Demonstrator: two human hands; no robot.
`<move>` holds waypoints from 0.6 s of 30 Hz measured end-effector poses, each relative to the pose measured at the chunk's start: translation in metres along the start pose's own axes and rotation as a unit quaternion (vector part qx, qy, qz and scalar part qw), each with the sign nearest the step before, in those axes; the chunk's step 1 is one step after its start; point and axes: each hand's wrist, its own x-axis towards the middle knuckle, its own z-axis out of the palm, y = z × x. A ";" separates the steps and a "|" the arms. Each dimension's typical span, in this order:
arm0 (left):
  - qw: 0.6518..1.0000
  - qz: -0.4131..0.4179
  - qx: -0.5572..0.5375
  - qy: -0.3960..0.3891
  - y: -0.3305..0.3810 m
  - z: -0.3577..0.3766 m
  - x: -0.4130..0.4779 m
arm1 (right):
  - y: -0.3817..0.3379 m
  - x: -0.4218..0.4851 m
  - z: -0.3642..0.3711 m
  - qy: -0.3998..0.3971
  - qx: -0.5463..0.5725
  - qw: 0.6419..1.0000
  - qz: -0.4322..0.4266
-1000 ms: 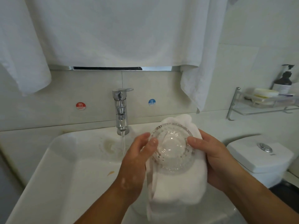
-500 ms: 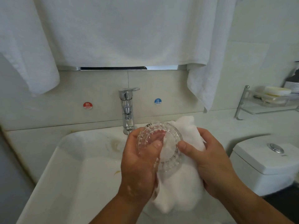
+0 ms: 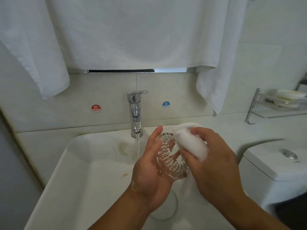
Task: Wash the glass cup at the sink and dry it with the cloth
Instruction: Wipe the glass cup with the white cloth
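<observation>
Over the sink (image 3: pixel 79 180), tap (image 3: pixel 135 112) runs.

A white towel (image 3: pixel 132 30) hangs above the running tap (image 3: pixel 136 112), which stands between a red HOT sticker (image 3: pixel 96 108) and a blue COLD sticker (image 3: pixel 166 104). To the right, a wire rack (image 3: pixel 252 105) holds soap (image 3: pixel 289 94) above a toilet tank (image 3: pixel 265 160).

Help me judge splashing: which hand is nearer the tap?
Left. The left hand, holding the glass cup, is just right of the tap; the right hand, with the cloth, farther right.
</observation>
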 end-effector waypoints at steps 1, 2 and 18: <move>1.000 0.003 0.009 -0.003 -0.002 0.000 0.000 | 0.001 -0.001 -0.001 -0.003 0.004 1.000 -0.001; 1.000 0.008 0.017 -0.006 -0.003 0.000 -0.001 | 0.001 -0.001 -0.003 -0.009 0.016 1.000 0.002; 0.991 0.072 0.107 -0.019 -0.020 0.002 -0.002 | 0.018 -0.007 0.012 -0.112 0.140 0.981 -0.069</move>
